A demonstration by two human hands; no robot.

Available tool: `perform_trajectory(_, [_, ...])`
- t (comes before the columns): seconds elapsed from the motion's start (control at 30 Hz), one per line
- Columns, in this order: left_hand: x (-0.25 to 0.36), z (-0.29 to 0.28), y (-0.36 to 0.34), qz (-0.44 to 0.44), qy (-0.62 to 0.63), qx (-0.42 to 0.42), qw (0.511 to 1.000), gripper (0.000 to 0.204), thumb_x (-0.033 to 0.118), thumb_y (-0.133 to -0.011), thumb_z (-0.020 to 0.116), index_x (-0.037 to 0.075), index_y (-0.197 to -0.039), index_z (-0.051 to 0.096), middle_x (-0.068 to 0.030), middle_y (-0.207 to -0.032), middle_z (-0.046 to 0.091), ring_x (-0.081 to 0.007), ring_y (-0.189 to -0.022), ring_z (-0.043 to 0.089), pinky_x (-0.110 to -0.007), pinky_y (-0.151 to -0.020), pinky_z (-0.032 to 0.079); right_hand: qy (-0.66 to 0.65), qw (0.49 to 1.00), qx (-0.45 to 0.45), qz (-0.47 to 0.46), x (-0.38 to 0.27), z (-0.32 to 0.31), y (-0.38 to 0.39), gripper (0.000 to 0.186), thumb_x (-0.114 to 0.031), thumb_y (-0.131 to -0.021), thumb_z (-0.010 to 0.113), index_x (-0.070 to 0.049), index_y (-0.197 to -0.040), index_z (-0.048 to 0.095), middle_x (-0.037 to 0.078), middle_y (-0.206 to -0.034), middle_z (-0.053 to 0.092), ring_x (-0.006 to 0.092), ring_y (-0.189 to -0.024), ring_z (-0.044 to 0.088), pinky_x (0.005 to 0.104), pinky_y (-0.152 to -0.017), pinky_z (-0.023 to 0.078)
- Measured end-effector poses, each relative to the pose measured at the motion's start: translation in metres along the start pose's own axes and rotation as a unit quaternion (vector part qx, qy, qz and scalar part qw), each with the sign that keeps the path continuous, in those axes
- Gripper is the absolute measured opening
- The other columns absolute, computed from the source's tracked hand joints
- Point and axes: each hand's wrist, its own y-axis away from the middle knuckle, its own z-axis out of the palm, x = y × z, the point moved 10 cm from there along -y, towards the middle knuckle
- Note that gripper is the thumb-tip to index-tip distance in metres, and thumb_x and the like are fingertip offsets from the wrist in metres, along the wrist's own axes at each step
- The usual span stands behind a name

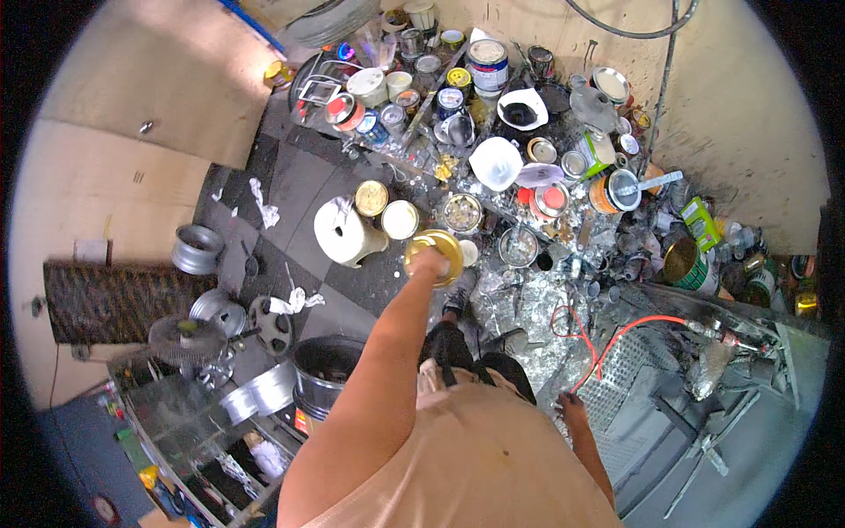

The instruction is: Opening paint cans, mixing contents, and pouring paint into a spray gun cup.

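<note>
My left arm stretches forward and down to a round gold-coloured tin (451, 249). Over its near left part is my left hand (428, 263), with the fingers bunched; whatever lies in them is hidden. Beside the tin stand a cream-topped can (400, 219), a can with a yellowish top (371, 198) and a can with speckled contents (462, 213). Low by my right side, my right hand (572, 411) is curled where an orange hose (635, 329) comes down to it. The fingers look closed on the hose, though they are small and partly hidden.
A white drum-like container (345, 231) stands left of the cans. Paint tins, cups and a white bowl (495, 164) crowd the low bench ahead. Wheel rims (199, 250) and a black drum (327, 365) are at left. A metal stand (713, 431) is at right.
</note>
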Motion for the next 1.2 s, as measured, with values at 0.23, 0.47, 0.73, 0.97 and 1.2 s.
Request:
perform_trajectory(0.23, [-0.129,-0.061,-0.163,-0.068,-0.045,0.006,0.997,0.056,0.049,-0.095,0.067,0.016,-0.140,0.068,-0.0097,-0.148,0.064,-0.0276,-0.139,0.059,-0.046,-0.112,0.048,0.051,0.996,0.030,0.065,-0.029,0.047,0.056,0.046,-0.032,-0.101,0.069,-0.005,-0.137,0.060,0.006,-0.110,0.072,0.0182,-0.091,0.069,0.0365,-0.073,0.055])
perform_trajectory(0.47, [-0.174,-0.089,-0.277,-0.105,-0.009,0.084,0.991,0.063,0.055,-0.095,0.066,0.020,-0.147,0.061,-0.0088,-0.154,0.056,-0.0330,-0.146,0.045,-0.057,-0.116,0.040,0.244,0.970,0.018,0.005,-0.156,0.102,0.074,0.057,-0.042,-0.100,0.071,0.001,-0.138,0.061,0.018,-0.125,0.073,0.0251,-0.110,0.070,0.0395,-0.096,0.055])
perform_trajectory(0.73, [-0.091,-0.076,-0.236,0.000,-0.006,0.112,0.994,0.066,0.046,-0.092,0.072,0.022,-0.151,0.054,-0.0133,-0.148,0.058,-0.0416,-0.136,0.053,-0.059,-0.108,0.048,0.296,0.952,0.061,-0.046,-0.283,0.080,0.041,0.061,-0.045,-0.101,0.069,-0.001,-0.142,0.059,0.019,-0.128,0.072,0.0299,-0.118,0.070,0.0415,-0.102,0.053])
perform_trajectory(0.97, [0.041,0.061,-0.117,0.370,0.073,-0.058,0.924,0.035,0.031,-0.094,0.071,0.007,-0.120,0.071,-0.0218,-0.117,0.074,-0.0402,-0.105,0.072,-0.047,-0.091,0.058,0.139,0.932,0.235,-0.237,-0.467,-0.039,-0.019,0.050,-0.042,-0.096,0.075,0.000,-0.123,0.073,0.012,-0.100,0.078,0.0201,-0.095,0.071,0.0369,-0.087,0.056])
perform_trajectory(1.2, [0.283,0.055,0.116,0.522,0.253,-0.128,0.804,0.048,0.025,-0.084,0.085,0.002,-0.125,0.070,-0.0195,-0.120,0.073,-0.0349,-0.112,0.071,-0.043,-0.099,0.055,-0.064,0.935,0.225,-0.266,-0.592,-0.116,-0.127,0.062,-0.040,-0.088,0.085,0.000,-0.131,0.066,0.007,-0.111,0.070,0.0171,-0.084,0.063,0.0335,-0.068,0.054])
